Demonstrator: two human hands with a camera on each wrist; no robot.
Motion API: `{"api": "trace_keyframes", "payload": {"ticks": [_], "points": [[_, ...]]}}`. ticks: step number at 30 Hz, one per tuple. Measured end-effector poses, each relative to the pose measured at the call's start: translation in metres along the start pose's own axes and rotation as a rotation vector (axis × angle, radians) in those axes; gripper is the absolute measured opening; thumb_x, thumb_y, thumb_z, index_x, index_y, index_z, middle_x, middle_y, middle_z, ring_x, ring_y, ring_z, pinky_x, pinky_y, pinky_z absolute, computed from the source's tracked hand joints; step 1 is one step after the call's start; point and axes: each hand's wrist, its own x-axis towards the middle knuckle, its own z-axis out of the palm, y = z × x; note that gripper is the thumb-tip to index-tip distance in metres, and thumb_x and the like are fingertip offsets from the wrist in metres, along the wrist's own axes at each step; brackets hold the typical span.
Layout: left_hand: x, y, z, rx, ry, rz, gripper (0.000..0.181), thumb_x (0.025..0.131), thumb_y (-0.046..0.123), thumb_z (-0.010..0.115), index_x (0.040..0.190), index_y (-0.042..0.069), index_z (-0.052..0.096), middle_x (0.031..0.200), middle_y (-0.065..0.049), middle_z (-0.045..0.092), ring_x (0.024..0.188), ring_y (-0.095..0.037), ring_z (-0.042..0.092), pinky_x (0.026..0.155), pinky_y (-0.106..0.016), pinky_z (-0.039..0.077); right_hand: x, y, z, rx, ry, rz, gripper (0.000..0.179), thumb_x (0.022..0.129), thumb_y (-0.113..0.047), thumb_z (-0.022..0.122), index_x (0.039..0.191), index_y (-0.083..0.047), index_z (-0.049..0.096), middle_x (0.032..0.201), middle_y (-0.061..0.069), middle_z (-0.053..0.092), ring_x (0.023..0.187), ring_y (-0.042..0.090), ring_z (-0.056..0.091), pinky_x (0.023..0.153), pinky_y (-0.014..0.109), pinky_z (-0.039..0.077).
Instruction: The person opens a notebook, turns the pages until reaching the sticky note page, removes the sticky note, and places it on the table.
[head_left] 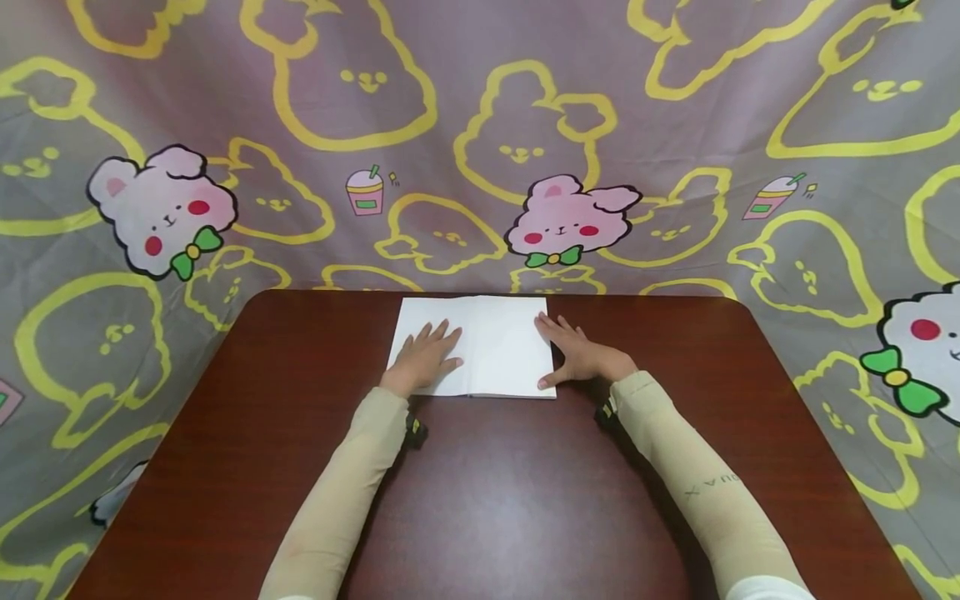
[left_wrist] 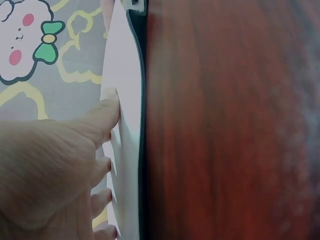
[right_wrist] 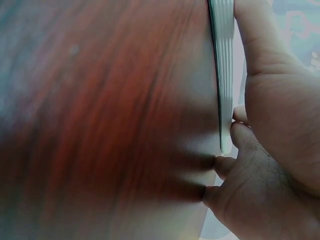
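"As the table point(head_left: 487, 500) is viewed from the head, where is the book point(head_left: 480, 310) seen?"

"It is laid flat near the far edge, white pages upward — a dark cover point(left_wrist: 143, 165) is shown beneath in the left wrist view."

"How is each grip arranged?"

"Neither is closed: the left page point(head_left: 459, 347) is partly covered by the left hand point(head_left: 425, 360), fingers splayed; the right page point(head_left: 510, 350) is touched at its outer edge by the right hand point(head_left: 581, 350), fingers extended. Behind, a cartoon-printed curtain point(head_left: 442, 167) is hung."

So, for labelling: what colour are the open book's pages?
White pages, clearest in the head view.
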Motion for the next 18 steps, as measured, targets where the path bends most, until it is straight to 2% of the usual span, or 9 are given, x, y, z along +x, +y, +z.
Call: {"api": "trace_keyframes", "payload": {"ticks": [9,18], "points": [[-0.0005,-0.0010,0.0000,-0.011,0.008,-0.004,0.066,0.108,0.043,0.045,0.164,0.017,0.022,0.171,-0.010,0.009,0.157,-0.040,0.006,0.123,-0.063,0.007,-0.0006,-0.0038,-0.0020,0.006,0.007,0.002,0.126,0.078,-0.045,0.087,0.163,-0.002,0.004,0.171,0.018,-0.003,0.154,0.049,-0.009,0.118,0.073,-0.001],[-0.0037,-0.0007,-0.0027,-0.021,0.020,0.020,0.065,0.108,0.042,0.045,0.163,0.014,0.025,0.170,-0.014,0.013,0.155,-0.043,0.009,0.122,-0.066,0.011,-0.0013,-0.0034,0.0002,0.012,0.002,-0.001,0.126,0.079,-0.045,0.086,0.163,-0.001,0.003,0.171,0.018,-0.003,0.153,0.049,-0.010,0.117,0.074,-0.002]]}}
